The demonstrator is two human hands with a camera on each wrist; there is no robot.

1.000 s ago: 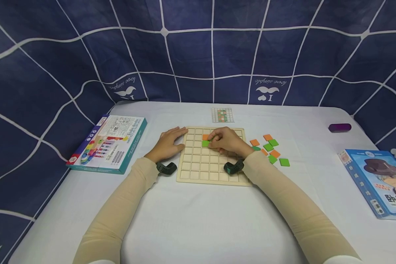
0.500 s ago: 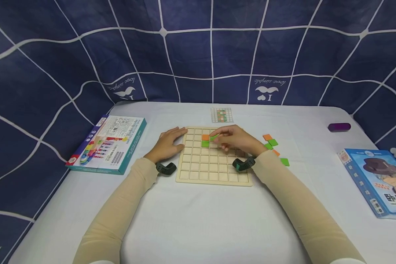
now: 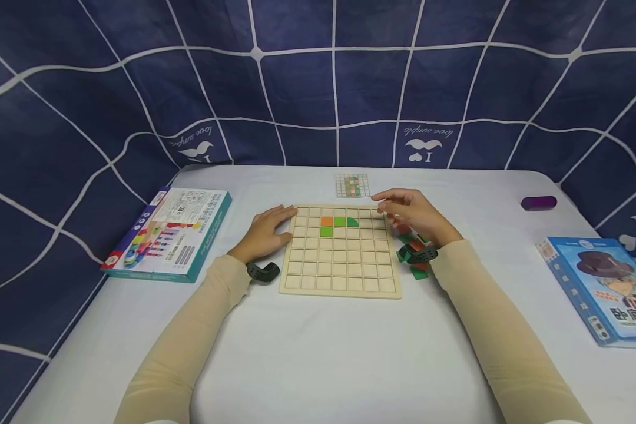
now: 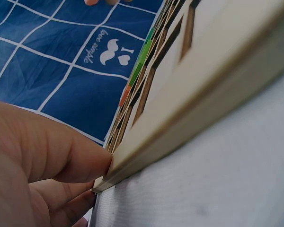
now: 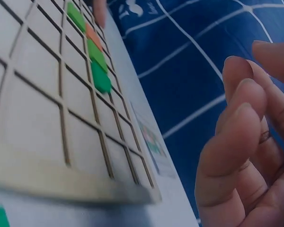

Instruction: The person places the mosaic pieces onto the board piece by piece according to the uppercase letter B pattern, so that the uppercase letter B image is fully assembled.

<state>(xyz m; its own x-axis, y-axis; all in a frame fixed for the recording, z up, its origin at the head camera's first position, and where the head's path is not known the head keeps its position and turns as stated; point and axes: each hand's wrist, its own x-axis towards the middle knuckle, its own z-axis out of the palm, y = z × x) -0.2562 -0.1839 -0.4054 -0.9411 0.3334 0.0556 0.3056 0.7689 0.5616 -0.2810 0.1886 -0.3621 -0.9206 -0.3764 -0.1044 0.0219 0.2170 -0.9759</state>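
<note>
Right grip (image 3: 420, 217) released, left grip (image 3: 262, 235) relaxed against the grid board (image 3: 339, 257), squarish, flat, near edge (image 3: 340, 294) running left to right

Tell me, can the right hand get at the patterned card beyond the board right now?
Probably yes: the right hand looks empty, close to the patterned card, with nothing visible between them.

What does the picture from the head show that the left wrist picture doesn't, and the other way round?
Only the head view: the two boxes, the purple object, the pattern card and the loose tiles.

Only the left wrist view: a close look at the side face of the board.

Both: the left hand, the orange tile and green tiles on the board, and the navy cloth.
</note>
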